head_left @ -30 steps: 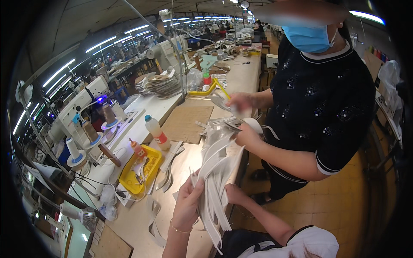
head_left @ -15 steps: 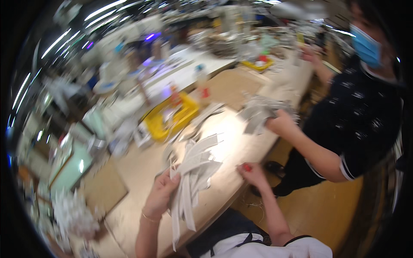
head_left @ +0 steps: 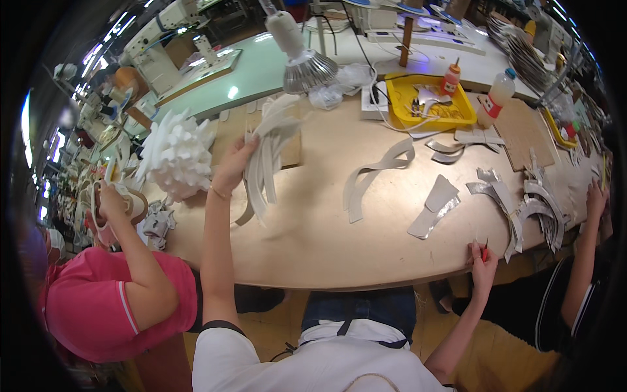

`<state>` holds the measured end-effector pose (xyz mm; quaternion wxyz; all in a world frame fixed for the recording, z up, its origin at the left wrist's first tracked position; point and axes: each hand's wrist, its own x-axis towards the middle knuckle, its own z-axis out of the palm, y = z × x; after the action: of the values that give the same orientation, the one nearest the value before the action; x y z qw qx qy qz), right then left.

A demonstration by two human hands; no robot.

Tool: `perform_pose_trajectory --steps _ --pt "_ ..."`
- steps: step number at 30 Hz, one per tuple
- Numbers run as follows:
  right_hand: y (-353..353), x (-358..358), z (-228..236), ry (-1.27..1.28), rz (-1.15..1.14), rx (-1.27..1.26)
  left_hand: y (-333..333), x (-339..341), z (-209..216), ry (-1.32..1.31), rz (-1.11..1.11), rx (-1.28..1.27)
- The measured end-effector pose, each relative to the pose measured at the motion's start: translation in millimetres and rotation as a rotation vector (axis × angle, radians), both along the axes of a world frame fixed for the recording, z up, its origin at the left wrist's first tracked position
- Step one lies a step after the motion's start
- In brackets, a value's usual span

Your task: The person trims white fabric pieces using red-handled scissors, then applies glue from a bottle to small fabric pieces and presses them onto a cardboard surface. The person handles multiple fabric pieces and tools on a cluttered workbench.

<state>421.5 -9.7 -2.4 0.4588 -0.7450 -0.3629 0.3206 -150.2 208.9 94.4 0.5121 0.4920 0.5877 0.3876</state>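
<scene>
My left hand [head_left: 236, 162] is closed round a bunch of long, pale grey fabric strips [head_left: 269, 147], held up over the left part of the table. The strips hang down and are partly blurred. At the table's front edge on the right, my right hand [head_left: 482, 271] grips a small red tool [head_left: 484, 253] with a thin dark tip; its exact kind does not show. Beyond that hand lie a flat grey piece with a shiny end [head_left: 436, 204] and some curved grey pieces [head_left: 501, 206]. A looped pair of strips [head_left: 375, 178] rests mid-table.
A silver reflector lamp [head_left: 309, 70] hangs at the back. Behind the strips stand a yellow tray [head_left: 467, 112] and a bottle [head_left: 498, 98]. White spiky foam [head_left: 175, 155] sits left. A co-worker in pink [head_left: 117, 304] is close on my left; another person's hand [head_left: 595, 199] is at far right.
The view has swung left and grown sharper. My left hand has carried the bunch of strips leftward, away from the co-worker on the right. My right hand still holds the red tool.
</scene>
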Motion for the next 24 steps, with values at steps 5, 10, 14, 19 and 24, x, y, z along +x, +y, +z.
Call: perform_pose_trajectory --steps 5,10,14,19,24 --pt "-3 -6 10 0.007 0.031 0.002 16 35 -61 1.104 0.136 0.545" --pt "-10 -18 38 -0.088 0.069 -0.07 -29 159 -67 0.677 -0.191 0.697" --pt "-16 -28 74 -0.077 0.111 -0.09 -51 252 -69 0.482 -0.458 0.662" --pt "-26 -47 100 0.019 0.187 -0.164 -26 354 -82 0.354 -0.583 0.602" --pt "-26 -72 94 -0.141 0.503 -0.015 -4 388 -82 0.599 -0.836 0.552"
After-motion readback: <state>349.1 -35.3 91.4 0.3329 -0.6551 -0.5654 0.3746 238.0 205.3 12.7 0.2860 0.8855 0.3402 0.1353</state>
